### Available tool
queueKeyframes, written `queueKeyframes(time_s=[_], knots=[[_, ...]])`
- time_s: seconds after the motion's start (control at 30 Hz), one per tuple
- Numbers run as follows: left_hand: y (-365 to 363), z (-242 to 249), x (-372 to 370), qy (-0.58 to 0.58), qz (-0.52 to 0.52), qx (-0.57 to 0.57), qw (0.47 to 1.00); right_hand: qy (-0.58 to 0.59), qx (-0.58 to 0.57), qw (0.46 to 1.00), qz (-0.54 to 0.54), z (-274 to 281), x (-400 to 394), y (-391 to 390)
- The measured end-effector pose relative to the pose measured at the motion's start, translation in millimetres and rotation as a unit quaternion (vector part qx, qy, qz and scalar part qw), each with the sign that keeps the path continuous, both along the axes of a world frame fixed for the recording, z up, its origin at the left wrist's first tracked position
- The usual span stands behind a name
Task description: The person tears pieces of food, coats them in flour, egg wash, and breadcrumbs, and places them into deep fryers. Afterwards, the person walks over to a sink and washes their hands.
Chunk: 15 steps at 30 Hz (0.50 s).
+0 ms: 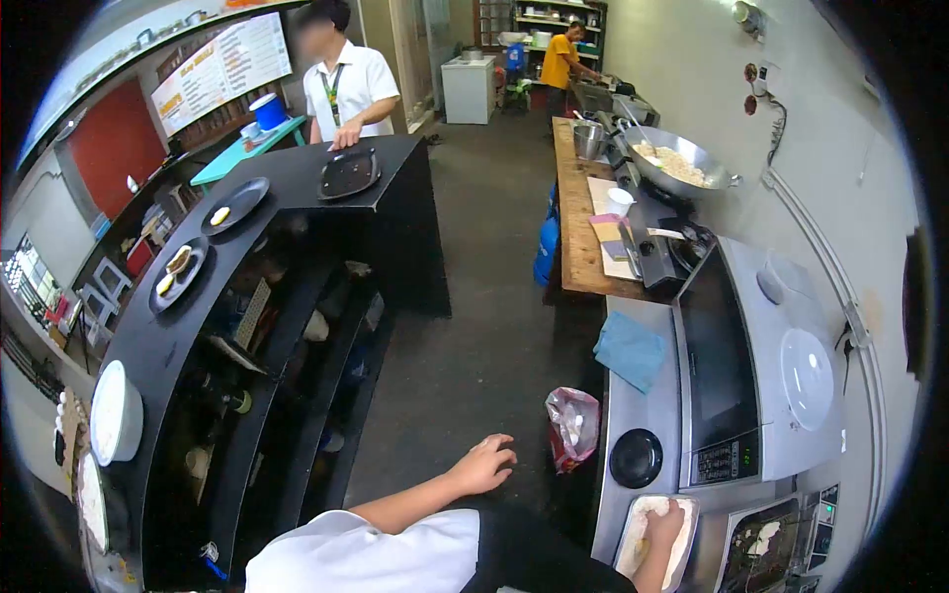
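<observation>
My left hand hangs in the air above the floor, its fingers apart and slightly bent, with nothing in it. My right hand is down in a white rectangular tray at the lower right. White flour-like powder lies in this tray. The right fingers are curled into the powder; what they grip, if anything, is hidden. Just behind the tray sits a small black plate.
A microwave and a blue cloth are on the right counter. Farther back stands a wok of food. Dark plates line the black counter at left. A person in white touches a black tray; another in yellow is farther off.
</observation>
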<state>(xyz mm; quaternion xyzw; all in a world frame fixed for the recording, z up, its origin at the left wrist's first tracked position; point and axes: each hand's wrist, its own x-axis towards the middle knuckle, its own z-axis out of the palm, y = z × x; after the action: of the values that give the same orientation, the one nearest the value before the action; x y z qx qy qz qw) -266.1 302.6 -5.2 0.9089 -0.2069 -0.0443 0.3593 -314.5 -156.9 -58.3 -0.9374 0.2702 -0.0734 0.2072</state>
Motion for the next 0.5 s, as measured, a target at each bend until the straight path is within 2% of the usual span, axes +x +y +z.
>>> queueKeyframes(time_s=[0.1, 0.2, 0.23, 0.33, 0.4, 0.47, 0.5], knots=[[-1.7, -4.3, -0.7, -0.014, 0.007, -0.006, 1.0, -0.011, 0.208, 0.978, -0.02, 5.5, -4.0, -18.9], [-1.0, -6.1, 8.2, -0.023, -0.005, -0.003, 1.0, 0.088, 0.197, 0.974, 0.065, 16.2, -14.7, -50.4], [-0.6, -7.8, 12.3, -0.03, -0.011, -0.001, 0.999, 0.166, 0.213, 0.961, 0.051, 92.6, -14.8, -8.2], [-0.7, -8.9, 25.0, -0.03, -0.025, -0.002, 0.999, 0.165, 0.229, 0.957, 0.063, 18.7, -45.4, -65.9], [-0.1, -9.3, 34.3, -0.026, -0.033, -0.003, 0.999, 0.157, 0.104, 0.978, 0.09, -20.7, -69.2, -53.3], [-3.7, -13.1, 40.7, -0.02, -0.046, -0.006, 0.999, 0.14, 0.087, 0.978, 0.127, -27.4, -70.9, -39.6], [-6.8, -13.1, 42.1, -0.01, -0.051, -0.009, 0.999, 0.121, 0.149, 0.979, 0.076, -20.0, -73.3, -36.9]])
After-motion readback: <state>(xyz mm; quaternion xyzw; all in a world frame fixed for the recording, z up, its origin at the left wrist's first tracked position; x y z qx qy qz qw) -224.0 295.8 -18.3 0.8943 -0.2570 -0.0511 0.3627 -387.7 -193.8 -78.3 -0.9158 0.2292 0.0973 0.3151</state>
